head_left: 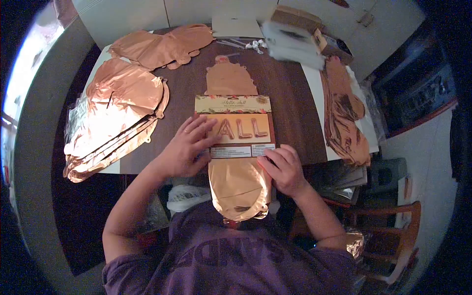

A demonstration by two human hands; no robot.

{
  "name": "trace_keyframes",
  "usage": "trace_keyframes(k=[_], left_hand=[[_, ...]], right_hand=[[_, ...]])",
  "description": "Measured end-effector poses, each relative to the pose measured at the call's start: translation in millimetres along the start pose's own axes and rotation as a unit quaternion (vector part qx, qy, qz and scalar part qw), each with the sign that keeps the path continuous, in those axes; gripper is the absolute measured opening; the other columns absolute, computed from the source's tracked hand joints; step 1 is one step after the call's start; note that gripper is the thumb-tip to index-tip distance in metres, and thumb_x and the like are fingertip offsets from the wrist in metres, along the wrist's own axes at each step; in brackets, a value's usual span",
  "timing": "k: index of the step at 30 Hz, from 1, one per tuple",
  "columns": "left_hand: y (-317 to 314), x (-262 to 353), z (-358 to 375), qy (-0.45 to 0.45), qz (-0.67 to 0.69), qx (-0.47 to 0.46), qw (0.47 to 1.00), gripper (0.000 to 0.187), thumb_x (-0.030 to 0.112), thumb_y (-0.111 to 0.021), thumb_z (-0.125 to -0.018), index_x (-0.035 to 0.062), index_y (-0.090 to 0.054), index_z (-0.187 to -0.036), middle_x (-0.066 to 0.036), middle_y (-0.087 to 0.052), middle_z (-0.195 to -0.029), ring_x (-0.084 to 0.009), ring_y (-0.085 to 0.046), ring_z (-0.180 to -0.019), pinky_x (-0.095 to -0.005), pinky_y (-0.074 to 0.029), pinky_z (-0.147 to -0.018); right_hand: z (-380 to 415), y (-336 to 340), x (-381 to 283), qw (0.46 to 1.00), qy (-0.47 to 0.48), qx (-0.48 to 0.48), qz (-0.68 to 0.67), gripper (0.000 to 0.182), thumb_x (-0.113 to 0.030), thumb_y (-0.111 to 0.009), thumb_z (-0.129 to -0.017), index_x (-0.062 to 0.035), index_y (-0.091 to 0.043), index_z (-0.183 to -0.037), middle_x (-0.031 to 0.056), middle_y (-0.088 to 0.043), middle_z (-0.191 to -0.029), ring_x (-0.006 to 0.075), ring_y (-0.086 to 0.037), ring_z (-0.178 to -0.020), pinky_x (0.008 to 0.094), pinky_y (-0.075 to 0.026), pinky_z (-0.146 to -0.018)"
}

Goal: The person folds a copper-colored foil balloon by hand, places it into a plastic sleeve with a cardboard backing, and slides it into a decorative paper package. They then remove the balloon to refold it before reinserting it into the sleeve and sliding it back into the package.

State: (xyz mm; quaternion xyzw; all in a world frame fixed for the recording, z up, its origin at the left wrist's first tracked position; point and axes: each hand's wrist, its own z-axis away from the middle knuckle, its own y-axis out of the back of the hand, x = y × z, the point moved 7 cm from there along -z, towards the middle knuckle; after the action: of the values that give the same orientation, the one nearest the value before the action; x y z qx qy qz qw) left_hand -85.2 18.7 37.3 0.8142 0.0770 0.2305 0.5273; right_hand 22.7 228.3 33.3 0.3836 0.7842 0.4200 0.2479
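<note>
A printed balloon-banner card [241,129] with letter balloons pictured on it lies at the front middle of the table. Under it is a flat copper-coloured foil balloon [239,189], whose lower part hangs towards my body; a flat foil piece [228,78] also shows beyond the card's top. My left hand [191,145] rests with fingers spread over the card's left side, covering part of the lettering. At the lower right corner, my right hand [285,169] has its fingers bent round the edge of the card. Its grip on the foil underneath cannot be made out.
Stacked flat foil balloons lie at the left [123,98], the back left [162,46] and the right [344,113] of the table [167,93]. White ribbon-like bits [255,45], a blurred clear plastic bag [292,46] and a cardboard box [295,18] are at the back. A wooden chair [408,231] stands right.
</note>
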Motion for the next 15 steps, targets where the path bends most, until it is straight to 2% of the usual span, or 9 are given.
trace_keyframes(k=[3,6,9,12,15], left_hand=[[3,27,15,0.0,0.022,-0.067,0.998,0.06,0.021,-0.068,-0.072,0.0099,-0.057,-0.13,-0.019,-0.043,-0.144,-0.0375,-0.038,-0.137,-0.0547,-0.026,-0.115],[0,42,20,0.026,0.013,-0.05,0.998,0.055,0.019,-0.069,-0.072,0.0082,-0.058,-0.125,-0.017,-0.047,-0.141,-0.0354,-0.042,-0.134,-0.0534,-0.032,-0.112],[-14,33,23,0.041,0.005,0.055,0.998,0.05,0.015,-0.072,-0.071,0.0074,-0.06,-0.119,-0.014,-0.056,-0.131,-0.0341,-0.05,-0.127,-0.0507,-0.039,-0.107],[-14,24,21,0.058,0.039,0.088,0.994,0.044,0.012,-0.074,-0.072,0.0071,-0.061,-0.113,-0.012,-0.063,-0.121,-0.0336,-0.06,-0.114,-0.0457,-0.046,-0.099],[-10,14,21,0.218,0.089,0.06,0.97,0.05,0.01,-0.074,-0.075,0.0068,-0.057,-0.122,-0.011,-0.066,-0.113,-0.0355,-0.063,-0.105,-0.0438,-0.05,-0.092]], right_hand=[[1,0,2,1.0,-0.003,0.005,-0.004,0.033,-0.017,-0.063,-0.077,-0.008,-0.068,-0.108,0.0081,-0.062,-0.112,0.0269,-0.055,-0.106,0.0476,-0.044,-0.098],[-2,0,4,1.0,-0.001,-0.007,-0.023,0.032,-0.017,-0.063,-0.076,-0.0083,-0.068,-0.107,0.0075,-0.062,-0.108,0.0272,-0.056,-0.102,0.0477,-0.045,-0.097],[-5,0,7,0.999,0.013,0.006,-0.038,0.029,-0.016,-0.063,-0.075,-0.0081,-0.066,-0.103,0.0073,-0.063,-0.105,0.0282,-0.057,-0.095,0.0475,-0.046,-0.092],[-10,-1,21,0.991,-0.019,0.01,-0.13,0.023,-0.017,-0.066,-0.079,-0.0065,-0.064,-0.099,0.0097,-0.062,-0.101,0.0309,-0.058,-0.091,0.0467,-0.046,-0.086],[-21,-11,36,0.973,-0.191,-0.034,-0.126,0.023,-0.021,-0.07,-0.082,-0.0047,-0.062,-0.096,0.0122,-0.06,-0.092,0.0339,-0.06,-0.086,0.0458,-0.048,-0.078]])
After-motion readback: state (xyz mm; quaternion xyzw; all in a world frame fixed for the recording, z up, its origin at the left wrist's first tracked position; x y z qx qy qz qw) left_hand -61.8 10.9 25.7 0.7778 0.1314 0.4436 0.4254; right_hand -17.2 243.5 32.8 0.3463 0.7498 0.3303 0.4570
